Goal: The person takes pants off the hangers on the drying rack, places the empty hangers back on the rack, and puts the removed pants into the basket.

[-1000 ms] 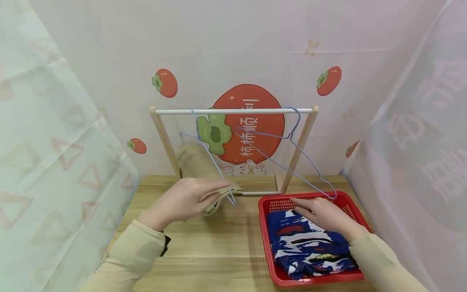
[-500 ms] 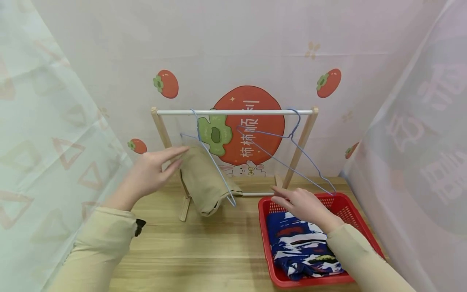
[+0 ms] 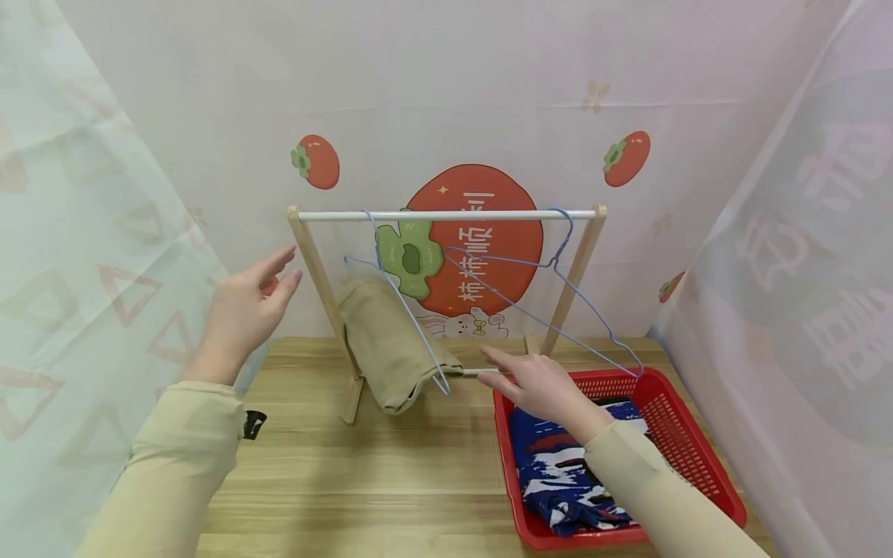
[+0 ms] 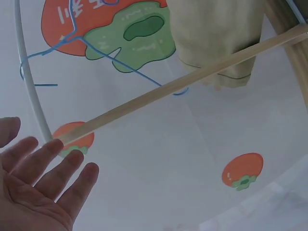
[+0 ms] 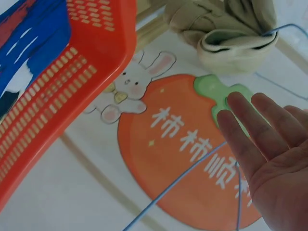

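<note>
Khaki trousers [image 3: 384, 341] hang folded on the left blue wire hanger [image 3: 412, 319], which hooks over the white bar of the rack [image 3: 446, 215]. My left hand [image 3: 244, 314] is raised just left of the rack's left post, fingers extended, holding nothing. The left wrist view shows its palm and spread fingers near the bar's end. My right hand [image 3: 547, 387] hovers over the back left rim of the red basket [image 3: 504, 457], fingers fairly straight and nothing in them. Beneath that arm, partly hidden, lies a folded blue, white and red patterned garment [image 3: 558, 484] in the basket.
A second blue wire hanger [image 3: 591, 304], with nothing on it, hangs at the bar's right end, its lower corner reaching above the basket. Rack and basket stand on a wooden table [image 3: 391, 496]. Printed sheets [image 3: 446, 93] enclose the back and both sides.
My left hand has moved from the trousers out to the left and up. My right hand has drifted left across the basket. The trousers and both hangers have barely moved.
</note>
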Demonstrator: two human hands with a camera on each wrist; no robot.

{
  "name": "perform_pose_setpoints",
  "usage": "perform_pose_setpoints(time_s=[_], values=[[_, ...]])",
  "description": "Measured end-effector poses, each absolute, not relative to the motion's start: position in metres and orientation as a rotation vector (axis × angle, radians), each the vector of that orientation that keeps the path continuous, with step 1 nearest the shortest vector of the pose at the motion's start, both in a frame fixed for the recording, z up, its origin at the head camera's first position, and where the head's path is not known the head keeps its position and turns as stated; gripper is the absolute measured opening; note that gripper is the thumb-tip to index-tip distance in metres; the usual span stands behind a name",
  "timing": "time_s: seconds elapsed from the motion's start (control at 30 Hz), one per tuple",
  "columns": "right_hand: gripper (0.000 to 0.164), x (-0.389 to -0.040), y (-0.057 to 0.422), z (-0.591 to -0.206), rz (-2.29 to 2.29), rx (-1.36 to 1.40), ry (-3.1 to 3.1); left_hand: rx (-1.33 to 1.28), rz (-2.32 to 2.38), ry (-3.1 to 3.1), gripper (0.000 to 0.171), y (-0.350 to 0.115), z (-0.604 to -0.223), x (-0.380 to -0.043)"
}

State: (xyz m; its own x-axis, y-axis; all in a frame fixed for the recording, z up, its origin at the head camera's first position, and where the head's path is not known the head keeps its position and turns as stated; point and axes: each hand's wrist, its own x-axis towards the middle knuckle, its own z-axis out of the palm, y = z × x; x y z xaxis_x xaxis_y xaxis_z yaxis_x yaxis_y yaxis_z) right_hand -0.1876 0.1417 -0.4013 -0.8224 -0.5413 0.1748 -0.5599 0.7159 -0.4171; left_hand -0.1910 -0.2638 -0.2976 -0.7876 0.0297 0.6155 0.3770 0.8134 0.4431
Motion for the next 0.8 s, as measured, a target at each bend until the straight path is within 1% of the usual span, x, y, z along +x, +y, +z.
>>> perform_pose_setpoints(time_s=[0.2,0.43,0.7,0.8], values=[[0.059,-0.187,0.126,-0.405,0.725,0.950,-2.843,-0.127,-0.937,-2.429,0.054,-0.268,-0.295,-0.199],[0.055,-0.185,0.111,-0.408,0.735,0.978,-2.788,-0.036,-1.152,-2.467,0.065,-0.273,-0.293,-0.214],[0.059,-0.183,0.093,-0.411,0.798,1.013,-2.688,0.019,-1.314,-2.448,0.070,-0.268,-0.295,-0.227],[0.059,-0.182,0.087,-0.412,0.803,1.011,-2.644,0.018,-1.359,-2.430,0.068,-0.266,-0.295,-0.231]])
